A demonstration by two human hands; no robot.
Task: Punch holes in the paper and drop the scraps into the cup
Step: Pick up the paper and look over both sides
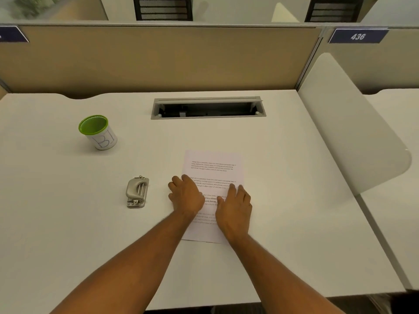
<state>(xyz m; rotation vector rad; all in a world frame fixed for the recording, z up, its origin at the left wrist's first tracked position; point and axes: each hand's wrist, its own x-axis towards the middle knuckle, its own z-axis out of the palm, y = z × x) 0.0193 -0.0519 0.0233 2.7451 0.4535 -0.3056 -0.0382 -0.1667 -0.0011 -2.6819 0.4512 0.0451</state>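
A printed sheet of paper (213, 166) lies flat on the white desk, slightly right of centre. My left hand (186, 194) rests palm down on the sheet's left edge, fingers slightly spread. On the sheet's middle my right hand (234, 208) lies flat, holding nothing. A grey metal hole punch (137, 191) sits on the desk just left of my left hand, untouched. Farther back on the left stands a white cup (99, 132) with a green inside and "BI" written on its side.
The white desk (68, 223) has an open grey cable tray slot (208, 108) at the back centre. A beige partition wall (158, 57) runs behind it. A curved white divider (353, 132) bounds the right side.
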